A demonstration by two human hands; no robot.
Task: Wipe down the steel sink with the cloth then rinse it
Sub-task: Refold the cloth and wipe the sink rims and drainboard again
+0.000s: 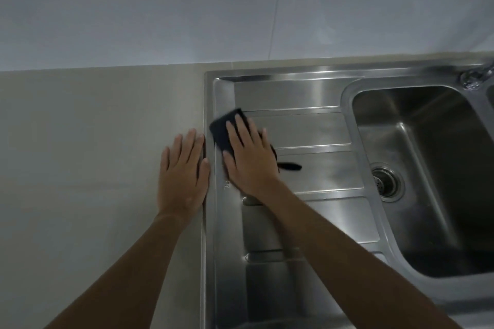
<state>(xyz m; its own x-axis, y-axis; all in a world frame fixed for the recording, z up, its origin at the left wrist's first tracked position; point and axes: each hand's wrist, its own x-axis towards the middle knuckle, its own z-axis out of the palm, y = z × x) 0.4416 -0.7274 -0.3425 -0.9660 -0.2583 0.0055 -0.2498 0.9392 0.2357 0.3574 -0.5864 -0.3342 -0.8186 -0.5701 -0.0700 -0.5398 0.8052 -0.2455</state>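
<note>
The steel sink (307, 93) fills the right half of the view, with a ribbed drainboard on its left and a deep basin on its right. A dark cloth (223, 128) lies flat on the drainboard's left part. My right hand (248, 155) presses on the cloth with straight, spread fingers and covers most of it; a dark loop of the cloth sticks out to the right of the hand. My left hand (184, 173) rests flat on the counter, its fingers straight, right beside the sink's left rim.
A pale counter (93, 155) stretches left of the sink. A white tiled wall (240, 8) rises behind. The drain (386, 181) sits in the basin floor. The tap base (474, 79) stands at the far right edge.
</note>
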